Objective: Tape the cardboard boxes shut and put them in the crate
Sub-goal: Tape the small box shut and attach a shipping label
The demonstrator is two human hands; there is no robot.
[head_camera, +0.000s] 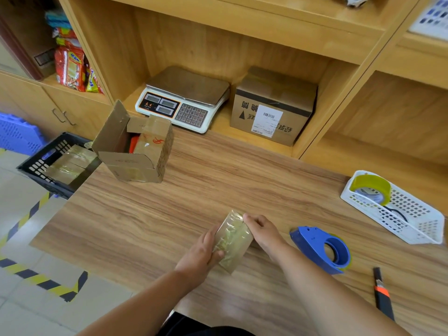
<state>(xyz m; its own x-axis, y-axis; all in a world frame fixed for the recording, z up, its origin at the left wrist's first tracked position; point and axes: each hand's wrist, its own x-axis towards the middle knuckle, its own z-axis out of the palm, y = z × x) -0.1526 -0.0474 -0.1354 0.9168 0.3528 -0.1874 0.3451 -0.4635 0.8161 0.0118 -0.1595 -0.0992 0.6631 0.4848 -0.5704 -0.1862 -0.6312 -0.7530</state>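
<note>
The small box (232,241) lies on the counter (150,214), already wrapped in shiny tape. The left hand (203,251) presses flat on its near side; the right hand (260,229) pinches its far corner. It seems best to rub the tape ends down firmly, then carry it to the crate (52,163) at the counter's left edge.

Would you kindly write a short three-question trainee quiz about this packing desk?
1. True or false: the blue handheld tape dispenser is in a hand.
2. Which holds the yellow tape roll: A) white plastic basket, B) black plastic crate, C) open cardboard carton?
3. What are both hands pressing on the wooden desk?

Key: 1. False; it lies beside the right hand. 2. A. 3. The small tape-wrapped cardboard box, with the left hand on its other side.
</note>
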